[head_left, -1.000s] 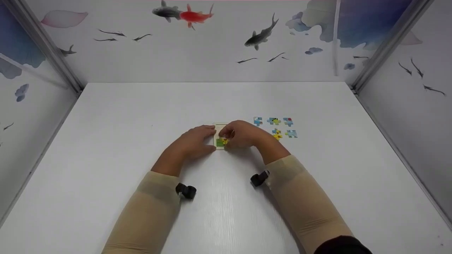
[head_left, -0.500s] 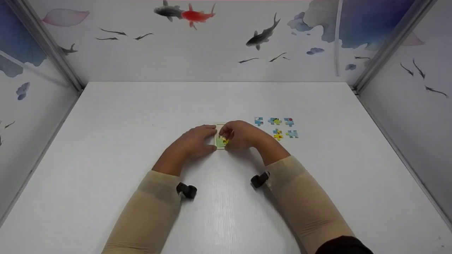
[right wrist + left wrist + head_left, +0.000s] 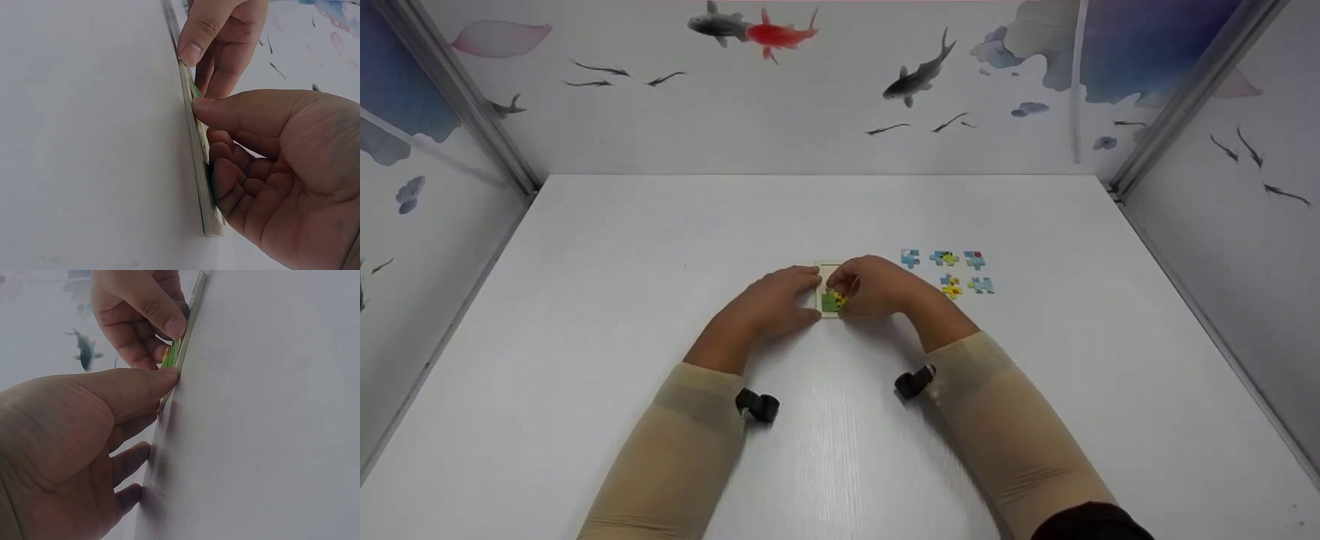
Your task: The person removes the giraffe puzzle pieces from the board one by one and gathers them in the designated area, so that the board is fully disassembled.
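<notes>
A small pale puzzle tray (image 3: 823, 274) lies mid-table with a green puzzle piece (image 3: 829, 303) in its near left part. My left hand (image 3: 774, 301) holds the tray's left side, thumb at the near corner and fingers farther up. Over the tray's right side, my right hand (image 3: 877, 286) has its fingers curled and pinches a yellow-and-green puzzle piece (image 3: 840, 298) beside the green one. Its thumb presses low at the tray's near edge (image 3: 194, 146) in the right wrist view. Most of the pinched piece and the tray's right half are hidden by this hand.
Several loose jigsaw pieces lie in two rows right of the tray, among them a blue-and-yellow piece (image 3: 944, 258), a yellow piece (image 3: 951, 286) and a light blue piece (image 3: 981, 285). Fish-printed walls (image 3: 810, 112) enclose the white table (image 3: 675, 225) at the back and sides.
Both hands stay almost where they were, with the right fingers working in place. The green piece looked pale half a second ago and shows deep green again now.
</notes>
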`<state>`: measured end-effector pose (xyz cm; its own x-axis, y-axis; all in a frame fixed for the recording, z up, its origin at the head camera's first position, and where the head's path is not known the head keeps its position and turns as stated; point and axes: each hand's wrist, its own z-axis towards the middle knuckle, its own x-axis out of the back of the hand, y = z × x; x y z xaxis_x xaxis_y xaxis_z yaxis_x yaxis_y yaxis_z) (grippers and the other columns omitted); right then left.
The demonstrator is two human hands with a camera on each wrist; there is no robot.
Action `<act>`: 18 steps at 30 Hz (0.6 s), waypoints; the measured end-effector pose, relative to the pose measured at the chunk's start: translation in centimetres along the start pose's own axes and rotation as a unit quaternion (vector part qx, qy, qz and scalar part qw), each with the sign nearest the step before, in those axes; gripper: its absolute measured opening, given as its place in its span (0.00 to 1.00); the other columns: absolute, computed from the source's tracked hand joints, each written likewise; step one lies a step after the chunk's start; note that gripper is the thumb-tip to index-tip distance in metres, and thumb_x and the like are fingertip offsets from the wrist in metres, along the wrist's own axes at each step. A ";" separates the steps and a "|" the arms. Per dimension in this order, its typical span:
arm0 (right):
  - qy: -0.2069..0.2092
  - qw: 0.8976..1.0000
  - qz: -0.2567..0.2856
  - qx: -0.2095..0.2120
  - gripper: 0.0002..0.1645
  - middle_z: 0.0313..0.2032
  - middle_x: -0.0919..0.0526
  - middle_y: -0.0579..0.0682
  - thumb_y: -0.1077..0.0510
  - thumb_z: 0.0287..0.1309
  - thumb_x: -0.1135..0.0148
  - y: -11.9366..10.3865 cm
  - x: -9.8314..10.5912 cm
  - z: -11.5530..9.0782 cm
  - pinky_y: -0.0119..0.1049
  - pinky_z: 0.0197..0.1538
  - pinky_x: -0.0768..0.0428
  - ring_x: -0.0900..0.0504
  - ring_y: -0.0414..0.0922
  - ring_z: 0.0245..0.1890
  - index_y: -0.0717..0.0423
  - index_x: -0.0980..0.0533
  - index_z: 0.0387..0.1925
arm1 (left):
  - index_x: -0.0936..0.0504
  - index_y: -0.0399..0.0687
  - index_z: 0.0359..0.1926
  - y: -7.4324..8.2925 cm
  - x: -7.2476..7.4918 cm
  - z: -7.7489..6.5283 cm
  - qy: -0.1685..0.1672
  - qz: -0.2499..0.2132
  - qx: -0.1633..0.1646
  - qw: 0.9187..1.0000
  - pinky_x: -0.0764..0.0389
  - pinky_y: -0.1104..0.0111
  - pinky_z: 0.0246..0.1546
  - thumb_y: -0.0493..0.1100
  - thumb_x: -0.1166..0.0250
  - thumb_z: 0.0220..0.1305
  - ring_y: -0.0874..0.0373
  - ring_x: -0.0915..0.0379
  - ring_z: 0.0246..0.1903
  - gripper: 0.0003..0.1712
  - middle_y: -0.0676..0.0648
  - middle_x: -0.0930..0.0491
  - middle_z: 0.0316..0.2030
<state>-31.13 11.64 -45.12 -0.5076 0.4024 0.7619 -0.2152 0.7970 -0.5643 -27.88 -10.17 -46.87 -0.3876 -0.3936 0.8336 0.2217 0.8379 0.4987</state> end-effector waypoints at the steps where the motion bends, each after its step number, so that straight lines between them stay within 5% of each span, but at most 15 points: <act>1: 0.000 1.000 -0.001 -0.001 0.24 0.50 0.15 0.46 0.62 0.61 0.26 0.0 0.0 0.0 0.45 0.63 0.16 0.18 0.47 0.53 0.47 0.17 0.59 | 0.38 0.58 0.84 0.0 0.0 0.0 0.000 0.001 0.000 1.000 0.45 0.46 0.85 0.53 0.35 0.76 0.47 0.50 0.86 0.41 0.52 0.42 0.85; 8: -0.005 1.000 0.002 0.009 0.23 0.49 0.14 0.46 0.58 0.61 0.24 0.4 0.8 -0.6 0.44 0.58 0.15 0.17 0.47 0.52 0.46 0.16 0.58 | 0.37 0.57 0.84 0.0 0.0 -0.1 -0.001 0.000 -0.005 1.000 0.44 0.47 0.85 0.53 0.35 0.76 0.47 0.50 0.86 0.40 0.52 0.41 0.84; 18: -0.016 1.000 0.019 0.012 0.23 0.49 0.14 0.46 0.56 0.60 0.23 3.3 4.9 -2.8 0.42 0.51 0.17 0.16 0.48 0.50 0.38 0.15 0.57 | 0.37 0.54 0.84 0.3 0.2 -0.3 -0.007 0.002 -0.006 1.000 0.47 0.49 0.86 0.53 0.37 0.77 0.49 0.51 0.86 0.40 0.54 0.43 0.85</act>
<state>-31.96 17.54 -42.38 -0.5413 0.4173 0.7300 -0.2153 0.7704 -0.6000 -27.59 -10.10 -46.44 -0.3997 -0.3841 0.8323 0.2337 0.8352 0.4978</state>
